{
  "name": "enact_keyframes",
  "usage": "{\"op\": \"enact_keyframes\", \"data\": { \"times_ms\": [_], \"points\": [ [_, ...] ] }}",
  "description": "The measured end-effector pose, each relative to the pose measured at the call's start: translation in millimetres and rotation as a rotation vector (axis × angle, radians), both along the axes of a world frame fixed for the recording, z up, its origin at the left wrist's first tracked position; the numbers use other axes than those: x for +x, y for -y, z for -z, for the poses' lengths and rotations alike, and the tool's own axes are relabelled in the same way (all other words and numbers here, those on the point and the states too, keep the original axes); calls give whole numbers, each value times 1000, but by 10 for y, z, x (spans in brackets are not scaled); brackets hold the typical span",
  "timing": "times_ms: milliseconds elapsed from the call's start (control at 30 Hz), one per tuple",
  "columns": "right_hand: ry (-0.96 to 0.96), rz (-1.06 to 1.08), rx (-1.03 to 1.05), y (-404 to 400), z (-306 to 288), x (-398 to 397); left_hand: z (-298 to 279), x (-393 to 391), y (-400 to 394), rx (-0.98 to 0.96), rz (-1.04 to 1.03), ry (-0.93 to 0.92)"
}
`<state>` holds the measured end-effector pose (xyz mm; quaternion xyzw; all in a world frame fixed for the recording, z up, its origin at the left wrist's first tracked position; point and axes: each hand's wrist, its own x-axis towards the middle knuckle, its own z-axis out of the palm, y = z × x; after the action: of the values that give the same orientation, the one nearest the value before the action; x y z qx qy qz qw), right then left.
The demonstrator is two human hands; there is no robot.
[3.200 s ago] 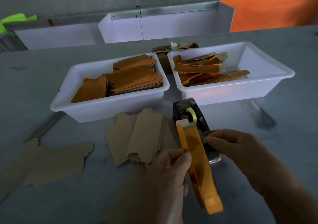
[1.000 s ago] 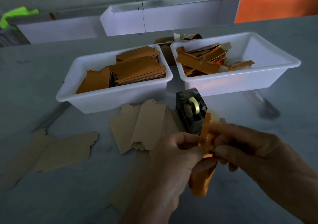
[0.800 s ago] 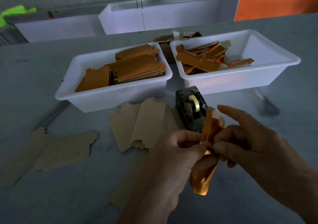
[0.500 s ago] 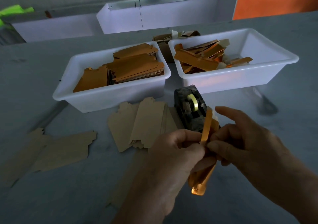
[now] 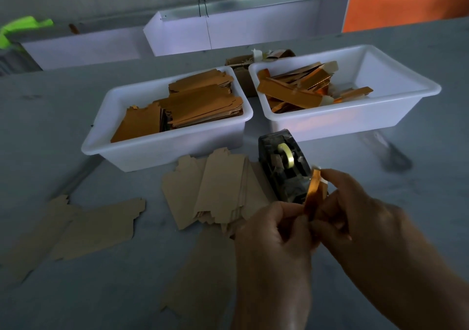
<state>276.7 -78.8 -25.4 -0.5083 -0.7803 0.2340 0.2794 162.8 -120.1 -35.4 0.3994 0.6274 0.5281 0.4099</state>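
Both hands are clamped on 1 orange card piece [image 5: 311,192]. From my remote seat I see the left hand [image 5: 274,230] gripping its lower part with thumb and curled fingers, while the right hand [image 5: 355,218] pinches its upper edge from the 3 o'clock side. It stands nearly upright, edge-on to the camera, held over the table [image 5: 380,203] at about 5 o'clock in my view; its lower end is hidden behind the left hand.

Just beyond it, at 11 o'clock, sits a dark tape dispenser [image 5: 281,175] with its tape roll [image 5: 286,157] showing. At the dispenser's 9 o'clock lies a fanned stack of brown blanks [image 5: 218,190].

2 white tubs stand farther off. The left tub [image 5: 162,152], at 11 o'clock, holds flat orange blanks [image 5: 203,106]. The right tub [image 5: 355,116], at 1 o'clock, holds folded orange pieces [image 5: 289,93] lying crisscross. Loose brown blanks [image 5: 96,228] lie at 8 o'clock.
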Motion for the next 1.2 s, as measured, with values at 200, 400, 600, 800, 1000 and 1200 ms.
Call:
{"op": "enact_keyframes", "data": {
  "times_ms": [200, 400, 600, 800, 1000, 1200],
  "points": [
    [134, 59, 68, 40, -49, -63, 75, 55, 47, 104, -107, -139],
    [-78, 85, -143, -37, -153, -4, -106, -47, 78, 95, -114, 23],
    [-359, -94, -361, -147, -62, 8, -157, -244, 31, -76, 1, 103],
    [-769, -63, -573, -805, -176, -114, 5, -553, -91, -7, -61, -556],
    [-1030, 52, -404, -1293, -428, -139, 307, -679, -256, -194, -49, -1186],
    [-590, -55, -372, -393, -160, -371, 229, -635, -165, -257, -3, -1209]
  ]
}}
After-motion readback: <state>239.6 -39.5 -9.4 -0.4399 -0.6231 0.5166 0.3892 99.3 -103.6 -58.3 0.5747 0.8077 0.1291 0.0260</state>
